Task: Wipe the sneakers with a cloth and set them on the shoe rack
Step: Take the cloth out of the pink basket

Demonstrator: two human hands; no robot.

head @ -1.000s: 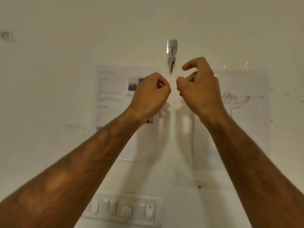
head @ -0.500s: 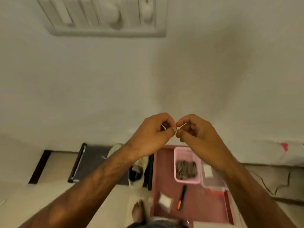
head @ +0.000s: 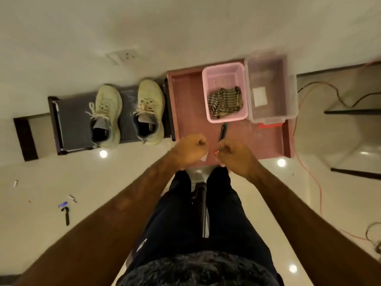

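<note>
Two pale sneakers stand side by side on the dark shoe rack (head: 72, 120) against the wall, toes pointing to the far side, laces loose. The left sneaker (head: 106, 114) and the right sneaker (head: 149, 108) are both far and to the left of my grips, well apart from them.

My left grip (head: 190, 149) is curled into a tight fist and hangs over the near edge of the pink surface (head: 185, 104). My right grip (head: 237, 155) is just beside it on the right, with its fingers folded in towards the thumb. I cannot tell whether either grip has anything pinched inside it. Neither one touches a sneaker or the cloth.

The striped cloth (head: 224, 102) lies crumpled in the near half of the pink basket (head: 224, 67), which stands on the far part of the surface. It is straight beyond the gap between my grips and apart from both. A clear plastic box (head: 288, 96) sits against the basket's right side with a white slip in it. A dark pen (head: 223, 132) lies on the surface between the basket and my right grip.

My legs, in dark trousers (head: 179, 213), stand on the glossy floor (head: 103, 182) below. An orange cable (head: 309, 172) trails across the floor on the right.
</note>
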